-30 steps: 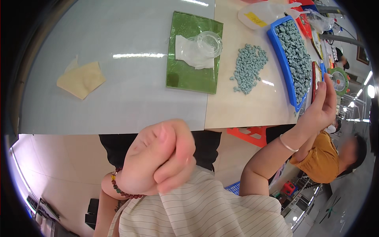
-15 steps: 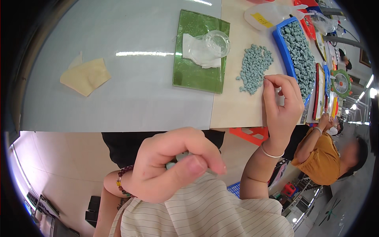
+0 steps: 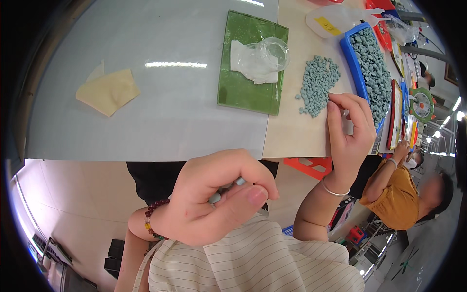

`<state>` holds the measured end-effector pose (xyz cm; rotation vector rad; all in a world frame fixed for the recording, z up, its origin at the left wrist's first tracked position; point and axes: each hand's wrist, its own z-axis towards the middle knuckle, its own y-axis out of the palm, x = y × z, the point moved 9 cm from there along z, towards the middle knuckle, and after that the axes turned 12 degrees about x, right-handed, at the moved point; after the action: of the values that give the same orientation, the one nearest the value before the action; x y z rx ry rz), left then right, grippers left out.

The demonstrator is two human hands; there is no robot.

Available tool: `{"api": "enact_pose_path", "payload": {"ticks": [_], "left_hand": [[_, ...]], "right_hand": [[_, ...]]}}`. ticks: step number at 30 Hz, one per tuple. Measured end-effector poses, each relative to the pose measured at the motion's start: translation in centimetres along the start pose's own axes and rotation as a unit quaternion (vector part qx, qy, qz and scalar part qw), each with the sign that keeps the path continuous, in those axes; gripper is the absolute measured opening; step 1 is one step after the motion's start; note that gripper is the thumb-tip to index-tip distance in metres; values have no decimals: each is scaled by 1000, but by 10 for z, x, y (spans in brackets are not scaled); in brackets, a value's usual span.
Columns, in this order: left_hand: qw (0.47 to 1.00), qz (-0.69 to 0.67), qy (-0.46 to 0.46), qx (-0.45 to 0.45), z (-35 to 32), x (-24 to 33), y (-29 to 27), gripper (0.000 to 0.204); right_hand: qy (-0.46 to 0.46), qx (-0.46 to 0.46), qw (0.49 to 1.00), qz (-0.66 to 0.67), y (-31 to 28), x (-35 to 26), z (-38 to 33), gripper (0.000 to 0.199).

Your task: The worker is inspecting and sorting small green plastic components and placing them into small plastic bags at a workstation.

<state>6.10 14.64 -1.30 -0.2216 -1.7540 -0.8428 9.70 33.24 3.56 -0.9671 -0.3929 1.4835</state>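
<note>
My left hand (image 3: pixel 224 194) is closed in front of my body, near the table's front edge. Small blue-green stones (image 3: pixel 215 198) show in the gap between its curled fingers and thumb. Over the table, my right hand (image 3: pixel 351 119) pinches thumb and index finger together at the right edge of a loose pile of blue-green stones (image 3: pixel 318 82). What lies between those fingertips, if anything, is too small to make out. Just beyond the right hand stands a blue tray (image 3: pixel 354 63) heaped with larger, darker stones of the same kind.
A green glass slab (image 3: pixel 248 100) bears white tissue (image 3: pixel 243 61) and a clear round dish (image 3: pixel 272 53). Left of it lies a pale yellow cloth piece (image 3: pixel 109 92). A translucent squeeze bottle (image 3: pixel 326 22) lies by the tray. A person in an orange top (image 3: pixel 396 202) sits at the right.
My left hand has turned and risen slightly, and more of the stones inside it shows. The right hand stays by the pile's edge, thumb and index finger still together.
</note>
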Motion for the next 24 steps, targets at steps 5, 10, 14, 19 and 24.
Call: {"api": "enact_pose_path", "payload": {"ticks": [5, 10, 14, 19, 24], "left_hand": [[1000, 10, 7, -11, 0, 0, 2, 13], [999, 32, 33, -10, 1, 3, 3, 11], [995, 76, 56, -18, 8, 3, 8, 8], [979, 157, 123, -30, 7, 6, 15, 5], [967, 169, 189, -4, 4, 16, 11, 11]], "right_hand": [[5, -1, 1000, 0, 2, 0, 1, 5], [13, 23, 1000, 7, -2, 1, 2, 7], [-19, 62, 995, 79, -23, -28, -3, 13], [-104, 2, 980, 167, -15, -90, -20, 9], [-74, 5, 972, 223, -11, -95, -25, 9]]}}
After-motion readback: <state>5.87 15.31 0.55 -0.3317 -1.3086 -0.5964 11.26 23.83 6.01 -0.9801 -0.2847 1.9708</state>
